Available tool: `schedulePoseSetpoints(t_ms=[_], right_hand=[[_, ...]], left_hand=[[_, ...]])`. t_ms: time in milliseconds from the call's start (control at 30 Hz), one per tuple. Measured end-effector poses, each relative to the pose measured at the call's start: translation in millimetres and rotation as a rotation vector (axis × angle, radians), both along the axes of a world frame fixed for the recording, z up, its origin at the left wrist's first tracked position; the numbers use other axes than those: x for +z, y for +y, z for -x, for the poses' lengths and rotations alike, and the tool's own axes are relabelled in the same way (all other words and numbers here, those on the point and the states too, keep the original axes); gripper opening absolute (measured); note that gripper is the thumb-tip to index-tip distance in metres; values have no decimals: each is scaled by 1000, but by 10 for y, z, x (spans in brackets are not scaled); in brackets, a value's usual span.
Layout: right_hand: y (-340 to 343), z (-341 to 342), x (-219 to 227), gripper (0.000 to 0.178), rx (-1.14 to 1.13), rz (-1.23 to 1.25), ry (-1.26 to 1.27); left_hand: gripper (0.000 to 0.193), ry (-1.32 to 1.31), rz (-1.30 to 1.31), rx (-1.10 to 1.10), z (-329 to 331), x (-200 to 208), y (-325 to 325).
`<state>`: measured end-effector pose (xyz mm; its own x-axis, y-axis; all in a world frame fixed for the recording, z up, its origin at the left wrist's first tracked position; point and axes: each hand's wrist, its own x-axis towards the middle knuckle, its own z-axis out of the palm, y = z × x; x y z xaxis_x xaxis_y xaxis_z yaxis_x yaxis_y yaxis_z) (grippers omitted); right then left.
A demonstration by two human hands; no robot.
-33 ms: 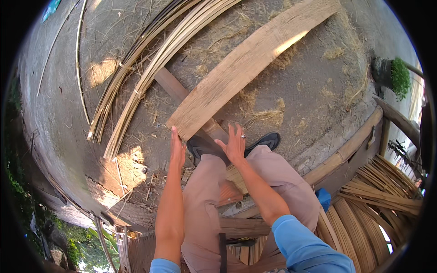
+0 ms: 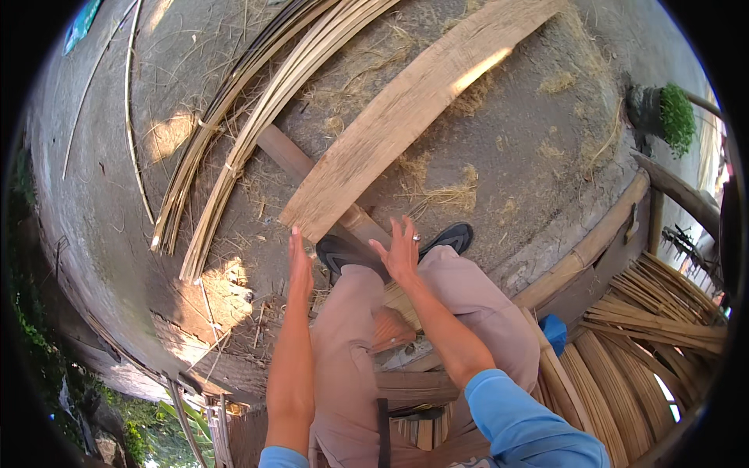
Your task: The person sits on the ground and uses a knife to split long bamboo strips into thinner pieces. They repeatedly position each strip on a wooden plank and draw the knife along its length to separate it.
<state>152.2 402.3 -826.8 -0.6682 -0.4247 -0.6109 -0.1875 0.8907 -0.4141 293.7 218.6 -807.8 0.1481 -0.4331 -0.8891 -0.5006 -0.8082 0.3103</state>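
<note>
I see my left hand (image 2: 299, 265) flat, fingers together, and my right hand (image 2: 401, 251) with fingers spread, both just beside the woven bamboo mat (image 2: 406, 109) stretching toward 1 o'clock.

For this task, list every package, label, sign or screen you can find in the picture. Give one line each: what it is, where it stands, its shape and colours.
Possible sign or printed sheet: lies at the far upper left edge on the concrete ground, flat, roughly rectangular, teal-green with a blue part; too small to tell which it is.
No packages or screens show.
</note>
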Motion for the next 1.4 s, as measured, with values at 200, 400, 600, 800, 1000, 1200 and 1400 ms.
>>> schedulePoseSetpoints(t_ms=[200,400,600,800,1000,1200,1400], right_hand=[[727,319,903,40,-482,122,-156],[1310,824,2156,32,-898,378,-120],[2424,-6,2559,33,-1301,274,-131],[3431,-1370,2567,62,-2003,309,-343],[4908,-1320,2079,85,-2483,731,82],[5804,-482,1467,75,-2503,1019,190],[6093,-178,1170,76,-2393,1255,417]], left_hand=[[63,153,-9,-658,-448,952,354],[68,265,-66,-697,748,2499,547],[64,334,-156,-1037,1329,2745,752],[61,320,-208,-1285,1216,2572,770],[57,111,-155,-1444,616,2127,333],[53,-83,-155,-1355,283,1631,255],[59,18,-201,-1481,824,1693,1004]])
